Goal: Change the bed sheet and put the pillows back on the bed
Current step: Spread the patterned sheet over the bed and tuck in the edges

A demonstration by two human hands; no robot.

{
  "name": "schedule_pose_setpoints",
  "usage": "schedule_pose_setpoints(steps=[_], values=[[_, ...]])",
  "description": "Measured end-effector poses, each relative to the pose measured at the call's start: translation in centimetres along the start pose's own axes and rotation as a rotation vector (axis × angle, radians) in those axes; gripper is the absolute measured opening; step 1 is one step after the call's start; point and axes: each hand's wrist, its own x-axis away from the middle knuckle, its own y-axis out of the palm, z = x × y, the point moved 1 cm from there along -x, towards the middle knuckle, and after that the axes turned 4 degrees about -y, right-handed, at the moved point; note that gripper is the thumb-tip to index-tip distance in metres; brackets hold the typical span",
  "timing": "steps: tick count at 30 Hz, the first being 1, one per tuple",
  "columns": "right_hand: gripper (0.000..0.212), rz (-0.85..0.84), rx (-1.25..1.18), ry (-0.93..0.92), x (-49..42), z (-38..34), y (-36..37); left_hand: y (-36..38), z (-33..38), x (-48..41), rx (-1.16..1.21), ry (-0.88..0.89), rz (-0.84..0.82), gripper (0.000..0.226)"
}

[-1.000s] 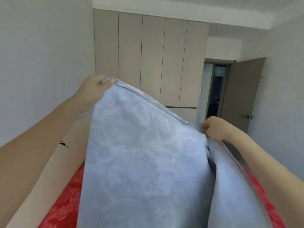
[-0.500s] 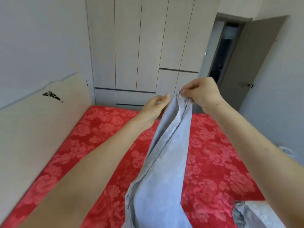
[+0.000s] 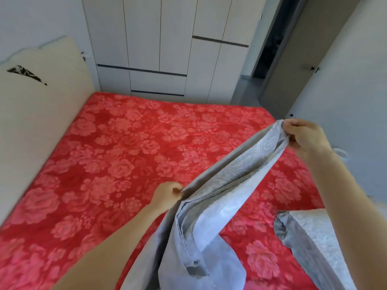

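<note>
No words for you to read here.

The nearest thing to a sign is the black patch [image 3: 26, 74] high on the headboard [image 3: 52, 114], close to its top edge; you cannot make out letters, a number or a logo in it. The red bed cover [image 3: 125, 153], right beside the headboard, shows only a flower print. The grey sheet [image 3: 236, 172], held up well to the right of the headboard, shows only a woven scroll pattern, and you can read no label on it.

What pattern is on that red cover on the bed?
The cover has large pink roses on a red ground, clearest in the head view.
</note>
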Motion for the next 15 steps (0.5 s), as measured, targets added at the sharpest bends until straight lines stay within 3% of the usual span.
schedule_pose_setpoints(steps=[3,5,8,10,12,15], values=[[0.022,-0.034,-0.017,0.044,0.9,2.4,-1.0,1.8,1.0,-0.1,0.124,-0.031,0.150,0.007],[0.023,-0.069,-0.012,0.051,1.4,3.4,-0.5,1.8,4.4,-0.2,0.273,0.084,0.191,0.010],[0.024,-0.092,-0.029,0.080,1.8,4.8,0.6,1.8,9.2,-0.8,0.207,0.335,0.002,0.037],[0.026,-0.109,-0.036,0.105,2.0,5.5,0.9,2.3,10.1,-1.8,0.169,0.311,-0.126,0.043],[0.030,-0.138,-0.033,0.111,2.2,6.0,0.6,3.1,9.4,-2.9,0.124,0.253,-0.210,0.038],[0.042,-0.181,-0.114,0.127,2.3,6.5,-0.8,4.7,6.3,-3.7,-0.035,0.224,-0.232,0.011]])
